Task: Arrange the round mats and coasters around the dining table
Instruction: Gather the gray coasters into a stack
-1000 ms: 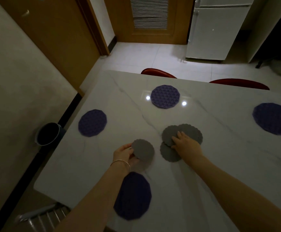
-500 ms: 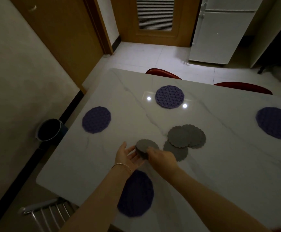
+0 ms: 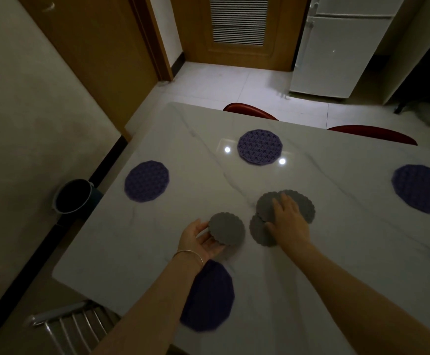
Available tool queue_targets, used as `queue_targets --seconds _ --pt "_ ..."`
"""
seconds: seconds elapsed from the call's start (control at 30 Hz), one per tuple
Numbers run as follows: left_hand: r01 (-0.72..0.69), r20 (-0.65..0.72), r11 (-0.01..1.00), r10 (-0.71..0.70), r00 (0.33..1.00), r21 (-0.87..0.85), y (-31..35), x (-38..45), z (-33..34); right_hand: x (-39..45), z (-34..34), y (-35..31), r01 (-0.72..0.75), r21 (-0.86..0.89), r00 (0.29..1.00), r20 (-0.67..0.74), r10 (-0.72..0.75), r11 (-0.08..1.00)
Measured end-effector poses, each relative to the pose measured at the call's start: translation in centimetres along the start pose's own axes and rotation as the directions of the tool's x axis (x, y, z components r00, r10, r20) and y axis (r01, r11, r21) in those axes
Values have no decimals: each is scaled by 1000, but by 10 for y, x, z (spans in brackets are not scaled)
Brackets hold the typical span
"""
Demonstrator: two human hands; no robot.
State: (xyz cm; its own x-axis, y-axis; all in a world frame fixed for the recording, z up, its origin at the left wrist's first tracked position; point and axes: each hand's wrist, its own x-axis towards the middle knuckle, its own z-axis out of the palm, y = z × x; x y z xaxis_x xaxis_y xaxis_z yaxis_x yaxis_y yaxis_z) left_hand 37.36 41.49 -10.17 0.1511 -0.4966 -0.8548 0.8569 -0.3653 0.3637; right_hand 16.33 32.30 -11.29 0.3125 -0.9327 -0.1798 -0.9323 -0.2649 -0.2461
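Several purple round mats lie on the white marble table (image 3: 349, 252): one at the left (image 3: 146, 181), one at the far middle (image 3: 260, 147), one at the right (image 3: 421, 192), one near the front edge (image 3: 208, 298) partly under my left forearm. My left hand (image 3: 197, 239), palm up, holds a grey scalloped coaster (image 3: 228, 229) just above the table, thumb at its edge. Three more grey coasters (image 3: 265, 207) overlap in a pile at the centre. My right hand (image 3: 288, 220) rests flat on that pile.
Two red chair backs (image 3: 249, 111) (image 3: 370, 133) stand at the table's far edge. A dark bucket (image 3: 73, 196) sits on the floor by the left wall. A metal chair back (image 3: 67, 326) is at the near left corner, a white fridge (image 3: 337, 47) beyond.
Half a second ago my right hand reached over to the coaster in my left hand. It has moved back right onto the pile. My left hand keeps its coaster.
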Motion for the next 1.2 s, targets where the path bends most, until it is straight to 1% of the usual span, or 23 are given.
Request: queue_targets --seconds 0.03,0.07,0.13,0.2,0.33,0.4,0.43,0.47,0.53,0.57,0.63,0.7,0.77,0.83,0.87,0.93,0.97,1.0,1.03,1.07,1.1,1.13,1.2 --pt "1 0 1000 -1 1000 0 0 -1 1 3 1 9 -43 13 996 81 42 999" --pt "-1 0 1000 1 1000 0 0 -1 1 6 1 15 -46 -10 989 140 47 999" --pt "-4 1 1000 4 1000 -1 0 -1 1 11 0 18 11 -68 982 189 2 998" --pt "-3 9 1000 3 1000 -2 -1 -2 1 15 -7 14 80 -135 982 179 -55 988" --pt "7 23 1000 -7 1000 2 1 -4 0 9 -18 3 120 -110 993 12 -119 987" --pt "4 30 1000 -4 1000 -3 1 -4 1 4 -22 -13 101 78 988 -126 -90 992" --pt "6 31 1000 -5 1000 -11 1 -4 2 -2 -24 -24 101 170 985 -156 -75 980" --pt "8 29 1000 -8 1000 -20 1 -4 2 -7 -23 -36 141 182 978 -176 -109 973" --pt "13 33 999 -12 999 -32 1 -4 3 -21 -15 -59 327 47 924 -224 -309 944" --pt "15 42 999 -14 999 -37 0 -4 3 -30 -9 -68 401 25 896 -220 -386 916" --pt "20 57 999 -18 998 -41 -1 -5 4 -43 8 -78 479 30 870 -149 -470 877" --pt "23 53 999 -22 998 -24 -3 -5 4 -47 21 -81 467 27 883 -55 -466 884" --pt "31 39 999 -30 999 -18 -4 -4 6 -46 26 -78 430 69 902 19 -432 900" --pt "32 36 999 -32 999 -8 -4 -2 7 -46 24 -72 434 104 901 -40 -432 895" --pt "31 34 1000 -31 999 -1 -4 -2 8 -45 23 -66 423 104 904 -109 -412 900" --pt "23 14 1000 -24 1000 12 -4 -2 9 -41 23 -51 365 136 917 -225 -330 921" --pt "19 7 1000 -19 1000 21 -4 -2 10 -38 24 -41 340 148 931 -194 -309 929" --pt "16 6 1000 -16 1000 27 -4 -3 10 -35 25 -30 301 131 950 -122 -286 945" --pt "14 8 1000 -14 1000 28 -3 -3 10 -33 26 -20 251 92 968 -16 -250 964" --pt "12 10 1000 -12 1000 26 -3 -3 11 -31 27 -10 195 58 977 75 -199 979" --pt "8 8 1000 -9 1000 25 -3 -3 11 -30 27 -2 153 26 979 131 -155 988" --pt "5 6 1000 -5 1000 26 -3 -3 11 -29 28 3 144 -10 977 160 -140 990" --pt "3 9 1000 -3 1000 20 -2 -3 12 -27 30 7 212 -83 961 199 -192 974"
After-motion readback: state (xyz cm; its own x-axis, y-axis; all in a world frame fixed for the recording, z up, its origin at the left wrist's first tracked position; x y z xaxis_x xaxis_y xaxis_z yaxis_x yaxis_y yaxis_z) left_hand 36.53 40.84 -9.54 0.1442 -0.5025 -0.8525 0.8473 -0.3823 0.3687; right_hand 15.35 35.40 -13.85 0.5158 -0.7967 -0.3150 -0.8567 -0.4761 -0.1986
